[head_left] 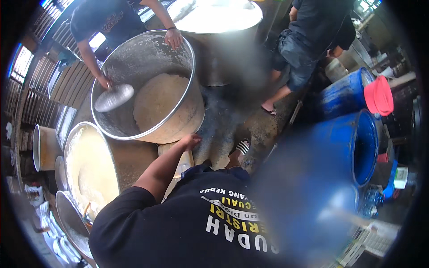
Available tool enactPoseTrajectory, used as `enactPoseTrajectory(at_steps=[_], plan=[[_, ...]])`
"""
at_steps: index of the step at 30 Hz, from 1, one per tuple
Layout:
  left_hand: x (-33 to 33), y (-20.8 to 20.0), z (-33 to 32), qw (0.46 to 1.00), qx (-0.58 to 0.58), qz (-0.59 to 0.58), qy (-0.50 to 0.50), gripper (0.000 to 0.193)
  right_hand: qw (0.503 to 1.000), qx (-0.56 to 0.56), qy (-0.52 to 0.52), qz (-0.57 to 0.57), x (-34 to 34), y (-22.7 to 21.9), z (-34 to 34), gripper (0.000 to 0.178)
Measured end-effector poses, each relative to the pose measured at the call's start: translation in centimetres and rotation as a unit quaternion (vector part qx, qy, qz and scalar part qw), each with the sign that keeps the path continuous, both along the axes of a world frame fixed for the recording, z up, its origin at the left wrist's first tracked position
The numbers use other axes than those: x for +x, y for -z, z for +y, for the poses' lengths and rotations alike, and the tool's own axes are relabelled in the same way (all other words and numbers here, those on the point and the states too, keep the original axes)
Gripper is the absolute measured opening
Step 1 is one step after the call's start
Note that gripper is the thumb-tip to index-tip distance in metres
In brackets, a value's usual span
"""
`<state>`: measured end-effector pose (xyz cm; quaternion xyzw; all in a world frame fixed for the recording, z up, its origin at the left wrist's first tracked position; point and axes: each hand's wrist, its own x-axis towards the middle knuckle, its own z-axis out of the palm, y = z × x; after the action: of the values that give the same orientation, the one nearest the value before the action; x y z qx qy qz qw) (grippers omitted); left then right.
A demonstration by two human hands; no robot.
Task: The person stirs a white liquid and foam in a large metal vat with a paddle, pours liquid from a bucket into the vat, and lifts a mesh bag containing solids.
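Note:
My left arm reaches forward, and my left hand is beside the lower wall of a large metal vat. Its fingers look curled; what they hold, if anything, is hidden. I cannot tell whether the hand touches the vat. The vat tilts toward me, with a pale beige mass inside. Across from me, a co-worker's hand rests on its rim while the other holds a round, shallow metal pan over the opening. My right hand is not in view.
Left stands a wide tub of creamy liquid. Behind the tilted vat is another big vat with a bright white top. Blue drums and a red basin stand right. Another person stands at the back right on the wet floor.

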<state>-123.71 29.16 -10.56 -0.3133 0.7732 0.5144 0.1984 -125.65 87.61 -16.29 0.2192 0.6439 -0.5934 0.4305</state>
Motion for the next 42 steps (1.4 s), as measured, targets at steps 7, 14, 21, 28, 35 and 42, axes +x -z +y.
enactPoseTrajectory(at_steps=[7,14,21,28,35,42], plan=[[3.9,7.8,-0.3,0.978,-0.062,-0.177,0.095,0.038,0.965,0.113,-0.238,0.012,-21.7,4.3,0.0,0.016],[-3.6,5.5,-0.7,0.956,-0.007,-0.214,-0.202,0.035,0.955,0.184,-0.232,0.009,-47.5,-7.2,-8.6,0.016],[-14.1,8.6,0.0,0.96,0.061,-0.08,-0.262,0.036,0.953,0.162,-0.227,0.122,-64.0,-9.1,-23.2,0.028],[-24.6,10.5,-7.5,0.954,0.119,-0.181,-0.209,0.021,0.83,0.089,-0.47,0.287,-68.1,-6.3,-34.5,0.033],[-42.7,8.1,-23.0,0.971,0.002,-0.077,-0.228,0.034,0.89,0.117,-0.385,0.213,-78.7,-3.6,-35.9,0.025],[-54.9,2.3,-27.2,0.982,0.079,-0.043,-0.166,0.042,0.925,0.071,-0.252,0.277,-91.9,-17.5,-56.2,0.027]])
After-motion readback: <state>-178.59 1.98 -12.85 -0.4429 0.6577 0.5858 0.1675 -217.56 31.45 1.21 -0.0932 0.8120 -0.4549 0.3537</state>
